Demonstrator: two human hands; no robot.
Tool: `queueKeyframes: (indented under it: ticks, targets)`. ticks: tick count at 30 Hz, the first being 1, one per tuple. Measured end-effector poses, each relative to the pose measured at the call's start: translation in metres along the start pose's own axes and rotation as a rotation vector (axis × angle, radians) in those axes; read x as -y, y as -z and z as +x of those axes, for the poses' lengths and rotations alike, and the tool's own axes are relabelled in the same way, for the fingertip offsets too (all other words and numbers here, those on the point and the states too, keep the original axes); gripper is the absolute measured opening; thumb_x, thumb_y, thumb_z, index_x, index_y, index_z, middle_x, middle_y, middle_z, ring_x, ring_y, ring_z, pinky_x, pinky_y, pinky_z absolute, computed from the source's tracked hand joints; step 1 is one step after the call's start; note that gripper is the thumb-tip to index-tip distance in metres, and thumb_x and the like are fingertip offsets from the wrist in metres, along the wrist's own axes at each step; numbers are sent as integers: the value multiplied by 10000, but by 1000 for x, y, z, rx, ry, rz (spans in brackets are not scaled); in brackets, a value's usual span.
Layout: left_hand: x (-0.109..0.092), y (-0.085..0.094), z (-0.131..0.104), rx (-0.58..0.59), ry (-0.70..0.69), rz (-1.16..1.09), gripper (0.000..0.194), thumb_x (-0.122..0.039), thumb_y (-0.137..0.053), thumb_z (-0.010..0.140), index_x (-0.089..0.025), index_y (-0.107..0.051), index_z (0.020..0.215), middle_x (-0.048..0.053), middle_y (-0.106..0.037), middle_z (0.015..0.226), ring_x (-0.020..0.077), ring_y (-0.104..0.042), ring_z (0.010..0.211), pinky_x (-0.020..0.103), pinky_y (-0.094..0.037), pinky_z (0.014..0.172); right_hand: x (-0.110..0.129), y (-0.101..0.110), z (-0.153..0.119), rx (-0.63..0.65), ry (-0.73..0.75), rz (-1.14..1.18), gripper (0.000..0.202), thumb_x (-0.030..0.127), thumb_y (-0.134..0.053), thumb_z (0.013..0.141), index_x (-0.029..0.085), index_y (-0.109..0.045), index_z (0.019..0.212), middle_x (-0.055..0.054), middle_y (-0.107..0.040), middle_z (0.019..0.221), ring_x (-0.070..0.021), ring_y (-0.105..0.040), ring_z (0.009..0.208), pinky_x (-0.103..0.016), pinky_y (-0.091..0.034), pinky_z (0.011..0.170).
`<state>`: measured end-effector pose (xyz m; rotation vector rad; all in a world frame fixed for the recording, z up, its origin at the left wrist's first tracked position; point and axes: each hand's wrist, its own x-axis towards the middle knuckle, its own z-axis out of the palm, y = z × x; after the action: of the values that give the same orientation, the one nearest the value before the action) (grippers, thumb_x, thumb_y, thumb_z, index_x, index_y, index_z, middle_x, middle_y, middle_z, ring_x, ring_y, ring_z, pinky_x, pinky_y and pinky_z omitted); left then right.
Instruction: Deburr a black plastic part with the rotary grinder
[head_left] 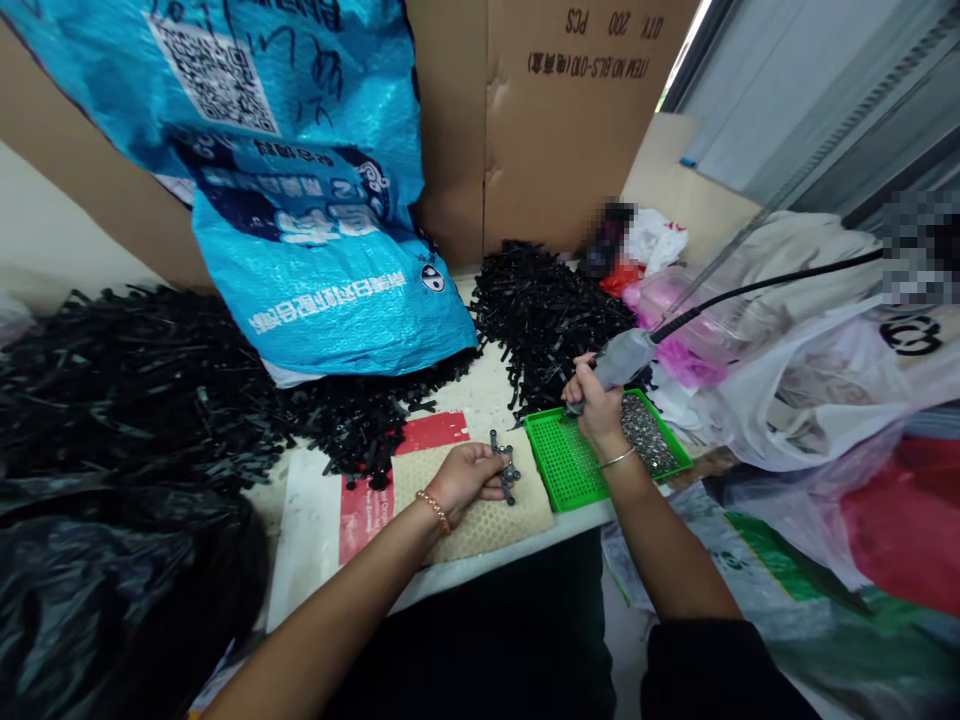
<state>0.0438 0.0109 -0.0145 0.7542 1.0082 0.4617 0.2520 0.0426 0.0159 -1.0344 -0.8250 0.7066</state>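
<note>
My left hand (472, 474) is closed around several small black plastic pieces (509, 472) with round ends, just above a cream textured mat (450, 530). In my right hand (596, 405) is a grey electric screwdriver (628, 357), tilted, with a black cable running from its rear end. Its tip points down to the left, over a green perforated tray (559, 490). Small metal screws (646, 432) lie heaped in the right part of that tray. The screwdriver's tip is too small to make out.
Heaps of black plastic pieces (112, 390) cover the left side, and another heap (544, 310) lies behind the tray. A blue woven sack (337, 290) stands against cardboard boxes (555, 130). Plastic bags (817, 390) crowd the right. A black bag (127, 600) is at lower left.
</note>
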Motion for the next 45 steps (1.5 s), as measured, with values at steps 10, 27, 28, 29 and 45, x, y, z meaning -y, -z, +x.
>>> queueKeyframes:
  ticks: [10,27,28,29,45]
  targets:
    - [-1,0,-2,13,7,7,279,-287,-788,736,-121,-564,734,105,-725,762,147,-691,641,217,-563,558,-11,7,2,10,1,-6,302,420,-711,751,207,-553,897,112,-419,482,-75,-385,393,-223,-419,432]
    - [0,0,-3,29,-12,0,350,-359,-816,682,-125,-566,751,104,-724,761,161,-692,660,243,-562,577,-12,10,2,64,9,-27,252,391,-703,772,216,-569,895,108,-419,460,-81,-387,383,-227,-421,431]
    - [0,0,-3,27,-11,-1,349,-357,-816,682,-127,-562,748,102,-723,757,164,-693,660,248,-565,580,-12,10,2,64,14,-27,246,386,-700,775,217,-569,897,108,-420,461,-82,-388,384,-226,-423,432]
    - [0,1,-2,25,-10,-2,348,-354,-816,683,-129,-558,745,99,-721,750,165,-694,660,251,-566,582,-12,11,2,66,18,-28,240,381,-698,779,217,-570,898,108,-420,462,-82,-389,385,-227,-426,435]
    - [1,1,-1,28,1,-10,251,-269,-777,743,-113,-581,749,106,-724,762,162,-698,662,243,-569,568,-12,10,2,81,27,-33,253,400,-694,781,212,-567,894,107,-415,458,-83,-395,384,-230,-429,437]
